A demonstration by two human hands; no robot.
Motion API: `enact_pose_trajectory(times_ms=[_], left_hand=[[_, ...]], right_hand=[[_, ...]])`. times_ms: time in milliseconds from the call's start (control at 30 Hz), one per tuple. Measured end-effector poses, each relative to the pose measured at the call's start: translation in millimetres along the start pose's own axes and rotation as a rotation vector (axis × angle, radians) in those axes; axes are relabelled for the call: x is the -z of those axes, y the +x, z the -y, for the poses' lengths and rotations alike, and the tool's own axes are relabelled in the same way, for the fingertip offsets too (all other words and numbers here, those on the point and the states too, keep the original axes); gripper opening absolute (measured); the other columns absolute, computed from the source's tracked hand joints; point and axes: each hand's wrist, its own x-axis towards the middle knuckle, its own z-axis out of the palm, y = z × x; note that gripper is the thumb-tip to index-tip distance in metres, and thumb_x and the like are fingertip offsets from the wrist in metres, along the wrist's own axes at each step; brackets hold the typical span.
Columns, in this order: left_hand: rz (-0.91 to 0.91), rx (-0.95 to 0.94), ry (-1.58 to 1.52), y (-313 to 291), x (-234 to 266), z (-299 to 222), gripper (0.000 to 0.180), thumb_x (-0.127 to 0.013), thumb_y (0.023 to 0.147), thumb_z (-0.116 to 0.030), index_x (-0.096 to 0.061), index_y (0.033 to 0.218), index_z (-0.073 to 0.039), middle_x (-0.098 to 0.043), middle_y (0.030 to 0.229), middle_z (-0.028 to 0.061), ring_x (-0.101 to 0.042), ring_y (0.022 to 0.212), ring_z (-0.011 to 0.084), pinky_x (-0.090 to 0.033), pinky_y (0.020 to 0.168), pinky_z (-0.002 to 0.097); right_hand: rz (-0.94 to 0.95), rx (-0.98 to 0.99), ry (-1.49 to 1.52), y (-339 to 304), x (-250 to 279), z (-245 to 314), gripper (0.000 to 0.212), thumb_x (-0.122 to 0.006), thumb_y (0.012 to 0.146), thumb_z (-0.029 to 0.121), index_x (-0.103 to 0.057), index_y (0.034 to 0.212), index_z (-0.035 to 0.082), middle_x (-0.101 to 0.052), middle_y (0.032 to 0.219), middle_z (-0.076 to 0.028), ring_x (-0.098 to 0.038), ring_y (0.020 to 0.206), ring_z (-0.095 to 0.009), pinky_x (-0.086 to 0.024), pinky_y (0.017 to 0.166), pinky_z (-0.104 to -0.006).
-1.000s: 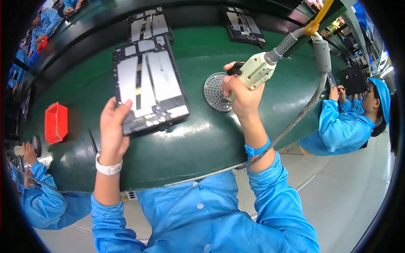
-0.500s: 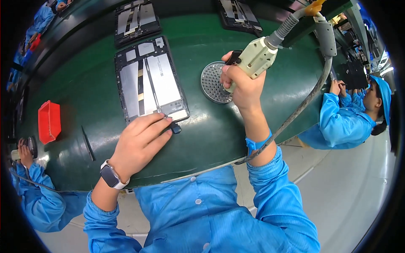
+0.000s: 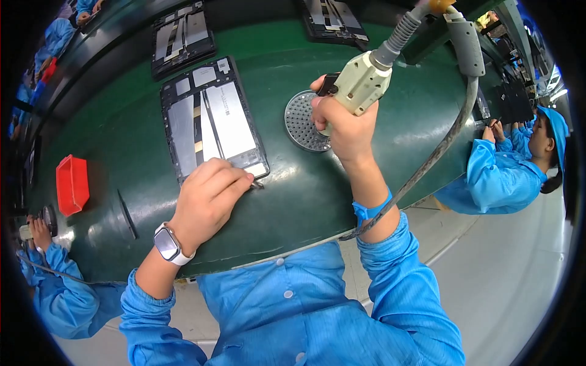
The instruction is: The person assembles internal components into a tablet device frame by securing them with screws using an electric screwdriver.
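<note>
The worktop point(image 3: 305, 210) is coloured deep green and streaked with pale glare. At ten o'clock, the opened tablet point(image 3: 215, 119) is framed in black, its silver-white panels point(image 3: 236, 122) being divided by a tan-and-black strip point(image 3: 197, 116). At one o'clock, the hand tool point(image 3: 363, 82) is cased in pale cream, marked by a black lever point(image 3: 328, 84). At twelve, the grey disc point(image 3: 299, 116) is patterned with regular dots. At nine, a bright red bin point(image 3: 72, 186) is seen. At eight, the grey-faced watch point(image 3: 166, 244) is banded in white; at four, the wristband point(image 3: 372, 211) is coloured vivid blue. At six, the blue smock point(image 3: 262, 329) is dotted with white buttons point(image 3: 288, 294).
</note>
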Motion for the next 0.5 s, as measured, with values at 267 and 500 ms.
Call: enact_pose_trajectory(times_ms=[267,500], left_hand=[[-0.084,0.197,-0.13,6,-5,-5,0.022,-0.074,0.073,0.003,-0.069,0.095,0.0,-0.063,0.085,0.0067,-0.057,0.075,0.0241,-0.047,0.063,0.0352],[-0.021,0.246,0.035,11,-4,-12,0.026,-0.077,0.072,0.001,-0.069,0.097,0.0,-0.058,0.089,0.0087,-0.055,0.079,0.0265,-0.046,0.067,0.0366]], right_hand=[[0.04,-0.025,0.022,0,7,-6,0.015,-0.065,0.075,-0.001,-0.062,0.09,-0.004,-0.063,0.073,-0.005,-0.053,0.051,-0.008,-0.042,0.045,-0.0239],[-0.008,0.023,-0.042,-2,3,0,0.021,-0.06,0.073,-0.004,-0.061,0.094,-0.006,-0.056,0.062,-0.005,-0.051,0.048,-0.012,-0.042,0.048,-0.0265]])
